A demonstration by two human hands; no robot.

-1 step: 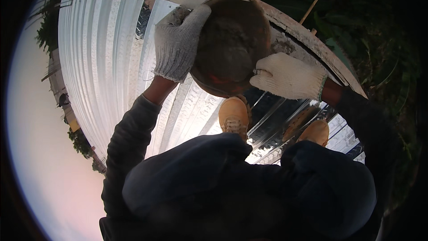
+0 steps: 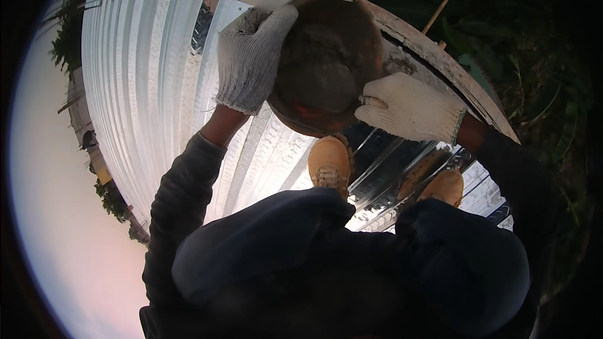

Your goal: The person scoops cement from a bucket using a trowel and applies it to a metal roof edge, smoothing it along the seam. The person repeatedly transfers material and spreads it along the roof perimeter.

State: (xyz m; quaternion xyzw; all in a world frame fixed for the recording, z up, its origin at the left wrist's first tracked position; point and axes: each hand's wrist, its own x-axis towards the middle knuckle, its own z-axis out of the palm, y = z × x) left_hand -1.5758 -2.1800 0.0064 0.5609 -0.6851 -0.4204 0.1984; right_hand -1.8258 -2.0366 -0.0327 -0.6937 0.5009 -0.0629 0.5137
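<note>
A round, worn bucket (image 2: 326, 56) with a reddish-brown rim holds grey, wet-looking material like mortar. My left hand (image 2: 253, 56), in a grey knitted glove, grips its left rim, with the thumb along the edge and the fingers curled. On the lower right side, my right hand (image 2: 411, 107) in a cream knitted glove overlaps the rim. Its fingers are closed; what they hold, if anything, is hidden. The bucket's dark inside hides detail.
I am on shiny corrugated metal sheets (image 2: 144, 69), my tan shoes (image 2: 330, 163) just below the bucket. A curved-looking concrete ledge (image 2: 414, 31) runs behind it. Dark plants (image 2: 534, 88) grow beyond on the right, with a thin stick (image 2: 436, 15) standing near the ledge.
My right hand has shifted very slightly to the right. My left hand and the bucket are nearly where they were.
</note>
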